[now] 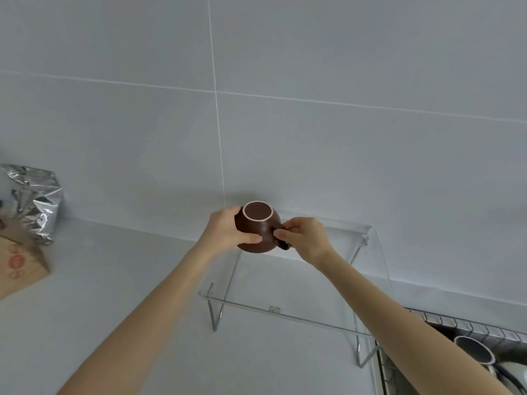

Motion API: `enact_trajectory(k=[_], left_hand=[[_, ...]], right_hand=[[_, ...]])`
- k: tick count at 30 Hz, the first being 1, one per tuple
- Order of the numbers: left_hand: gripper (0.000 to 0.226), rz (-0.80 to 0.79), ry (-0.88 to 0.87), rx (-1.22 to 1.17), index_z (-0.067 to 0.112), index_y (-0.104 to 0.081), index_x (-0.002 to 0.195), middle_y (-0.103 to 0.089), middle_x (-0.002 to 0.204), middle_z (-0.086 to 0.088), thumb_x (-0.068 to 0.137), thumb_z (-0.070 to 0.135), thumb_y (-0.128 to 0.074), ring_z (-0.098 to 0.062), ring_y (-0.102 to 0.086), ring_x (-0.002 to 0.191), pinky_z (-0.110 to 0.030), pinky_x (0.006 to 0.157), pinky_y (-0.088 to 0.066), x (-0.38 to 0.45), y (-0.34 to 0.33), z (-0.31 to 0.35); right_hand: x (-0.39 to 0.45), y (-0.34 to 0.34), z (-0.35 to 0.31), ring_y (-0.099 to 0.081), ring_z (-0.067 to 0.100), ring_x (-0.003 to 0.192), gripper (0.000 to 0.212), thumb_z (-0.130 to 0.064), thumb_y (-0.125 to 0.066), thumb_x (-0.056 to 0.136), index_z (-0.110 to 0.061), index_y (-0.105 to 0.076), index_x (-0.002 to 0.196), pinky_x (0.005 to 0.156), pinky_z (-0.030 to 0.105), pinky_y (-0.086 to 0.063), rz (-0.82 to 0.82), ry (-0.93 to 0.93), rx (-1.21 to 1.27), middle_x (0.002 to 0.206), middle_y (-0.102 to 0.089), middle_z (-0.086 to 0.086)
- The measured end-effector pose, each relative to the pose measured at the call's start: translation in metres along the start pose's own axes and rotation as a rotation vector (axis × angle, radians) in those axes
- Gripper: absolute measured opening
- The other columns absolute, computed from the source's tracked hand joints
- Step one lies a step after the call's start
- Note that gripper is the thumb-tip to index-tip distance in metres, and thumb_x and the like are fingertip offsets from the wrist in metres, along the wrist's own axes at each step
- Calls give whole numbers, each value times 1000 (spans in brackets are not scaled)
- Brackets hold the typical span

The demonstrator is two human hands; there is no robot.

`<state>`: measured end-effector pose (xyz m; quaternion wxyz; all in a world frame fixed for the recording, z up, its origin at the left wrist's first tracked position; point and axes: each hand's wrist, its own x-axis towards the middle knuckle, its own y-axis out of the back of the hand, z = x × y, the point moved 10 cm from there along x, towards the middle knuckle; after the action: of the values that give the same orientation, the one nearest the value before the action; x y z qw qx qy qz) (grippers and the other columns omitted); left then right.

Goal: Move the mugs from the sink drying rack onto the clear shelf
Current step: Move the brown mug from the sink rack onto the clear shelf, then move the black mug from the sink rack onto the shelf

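Note:
A brown mug is held upside down, its pale-ringed base facing up, over the far left corner of the clear shelf. My left hand wraps the mug's left side. My right hand pinches the handle on its right. Whether the mug's rim touches the shelf top I cannot tell. A grey mug sits in the sink drying rack at the lower right, partly hidden by my right forearm.
A crumpled silver foil bag and a brown cardboard box stand on the white counter at the far left. A grey tiled wall rises right behind the shelf. The shelf stands on thin metal legs.

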<state>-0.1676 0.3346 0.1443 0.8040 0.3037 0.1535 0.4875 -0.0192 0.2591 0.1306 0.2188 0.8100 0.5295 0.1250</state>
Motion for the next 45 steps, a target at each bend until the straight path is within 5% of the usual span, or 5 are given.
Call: enact_trajectory(k=[6, 19, 26, 34, 45], left_hand=[[57, 33, 28, 9, 15, -63, 111, -71, 106, -7, 58, 18, -83, -18, -60, 91, -22, 76, -39, 7, 0, -13], [56, 60, 46, 73, 12, -60, 114, -68, 112, -9, 62, 17, -80, -24, -59, 105, -12, 69, -33, 9, -7, -12], [78, 96, -163, 286, 8, -29, 139, -40, 144, -8, 74, 24, -70, -28, -37, 132, -37, 104, -36, -12, -31, 57], [67, -101, -328, 117, 17, -41, 133, -50, 136, -5, 73, 31, -70, -22, -48, 124, -37, 102, -40, -55, -126, 146], [68, -450, -320, 28, 16, -41, 133, -50, 137, -5, 74, 32, -70, -18, -47, 124, -34, 103, -40, -106, -296, 178]], right_hand=[[14, -10, 0, -52, 22, 68, 17, -11, -67, 76, 4, -68, 84, 62, 29, -42, -42, -6, 0, 75, -64, 17], [17, -12, 13, -58, 21, 79, 21, -10, -66, 78, -3, -65, 97, 77, 30, -46, -96, -45, 55, 88, -69, 16], [-1, 40, 10, -60, 26, 98, 32, -9, -60, 82, -11, -57, 114, 98, 41, -47, -78, -25, 72, 101, -64, 9], [-68, 140, 45, -62, 34, 101, 33, -12, -58, 82, -15, -56, 115, 96, 50, -49, 82, -17, 39, 102, -70, 14], [-159, 261, 210, -60, 22, 102, 29, -6, -58, 83, -7, -60, 112, 93, 31, -44, 275, -268, -40, 118, -65, 15]])
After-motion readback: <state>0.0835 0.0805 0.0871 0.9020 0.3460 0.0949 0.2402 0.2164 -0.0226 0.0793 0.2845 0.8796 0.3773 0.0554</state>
